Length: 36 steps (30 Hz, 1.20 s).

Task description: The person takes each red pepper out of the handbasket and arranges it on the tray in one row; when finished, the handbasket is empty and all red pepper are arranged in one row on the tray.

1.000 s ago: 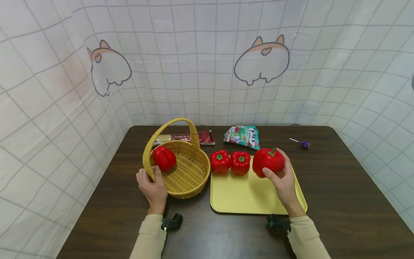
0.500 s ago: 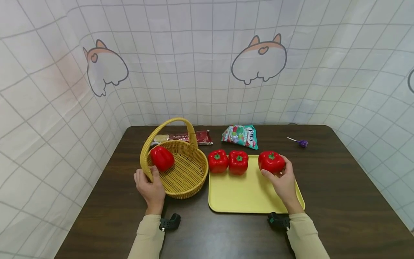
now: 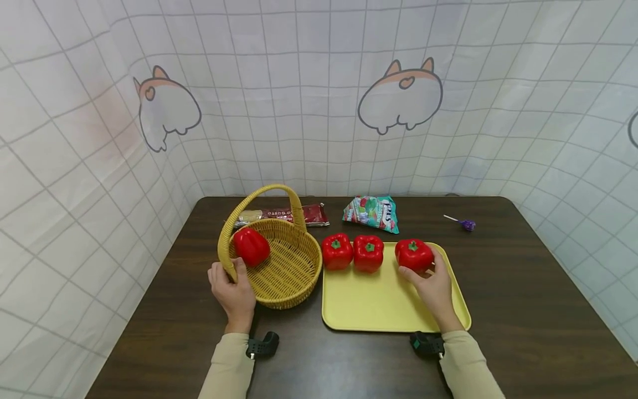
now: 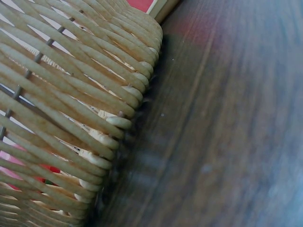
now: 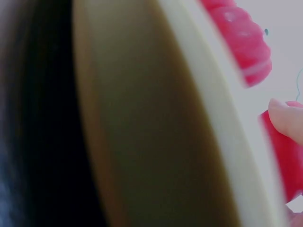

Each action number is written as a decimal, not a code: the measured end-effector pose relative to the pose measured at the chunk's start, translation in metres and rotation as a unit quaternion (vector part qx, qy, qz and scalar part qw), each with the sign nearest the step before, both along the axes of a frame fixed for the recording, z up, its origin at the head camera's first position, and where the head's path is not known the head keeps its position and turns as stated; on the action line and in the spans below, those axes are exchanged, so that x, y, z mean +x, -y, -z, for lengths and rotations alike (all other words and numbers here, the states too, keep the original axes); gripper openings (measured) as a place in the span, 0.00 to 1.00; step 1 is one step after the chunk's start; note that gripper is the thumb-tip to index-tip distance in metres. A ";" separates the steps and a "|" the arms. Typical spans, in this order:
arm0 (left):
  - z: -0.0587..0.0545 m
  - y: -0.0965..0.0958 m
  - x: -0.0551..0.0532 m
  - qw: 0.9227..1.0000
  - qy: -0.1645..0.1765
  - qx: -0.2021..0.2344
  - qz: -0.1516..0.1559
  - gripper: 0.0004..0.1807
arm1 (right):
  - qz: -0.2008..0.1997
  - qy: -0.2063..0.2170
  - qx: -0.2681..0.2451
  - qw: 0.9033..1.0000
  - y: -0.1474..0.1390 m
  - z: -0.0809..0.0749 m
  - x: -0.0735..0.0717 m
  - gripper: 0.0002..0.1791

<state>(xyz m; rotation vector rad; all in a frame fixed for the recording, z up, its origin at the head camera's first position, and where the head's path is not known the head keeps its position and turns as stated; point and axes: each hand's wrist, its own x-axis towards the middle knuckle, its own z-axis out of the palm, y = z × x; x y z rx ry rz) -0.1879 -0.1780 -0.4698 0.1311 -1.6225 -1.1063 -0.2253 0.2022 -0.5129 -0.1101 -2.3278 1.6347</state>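
Observation:
My left hand (image 3: 234, 292) grips the yellow wicker basket (image 3: 289, 302) where its handle meets the rim on the left. Inside the basket lies a red bell pepper (image 3: 251, 247). In the left wrist view the basket's woven side (image 4: 71, 94) fills the left. My right hand (image 3: 432, 285) holds another red bell pepper (image 3: 413, 255), stem up, over the back right of the yellow tray (image 3: 374, 310). In the right wrist view, my thumb lies against this bell pepper (image 5: 284, 156). Two more bell peppers, a left one (image 3: 337, 251) and a right one (image 3: 368, 254), sit side by side along the tray's back left.
Behind the basket lies a long dark red snack packet (image 3: 314, 214). A teal candy bag (image 3: 371, 213) is behind the tray, and a purple lollipop (image 3: 467, 225) lies at the back right. A white gridded curtain (image 3: 319, 111) hangs around the dark wooden table (image 3: 523, 299).
My right hand has lowered the bell pepper toward the tray and slightly to the left. My left hand has stayed on the basket.

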 end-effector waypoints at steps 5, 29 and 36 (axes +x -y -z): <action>0.001 0.001 0.000 1.000 0.001 -0.002 0.002 0.10 | 0.000 -0.005 -0.002 1.000 0.002 0.002 -0.001 0.45; 0.033 0.017 -0.017 0.999 0.032 -0.004 -0.007 0.12 | -0.039 0.050 0.022 0.998 0.007 -0.005 0.001 0.42; 0.037 0.021 -0.018 0.999 0.036 -0.004 -0.001 0.11 | -0.045 0.056 0.014 0.997 0.006 -0.006 0.001 0.40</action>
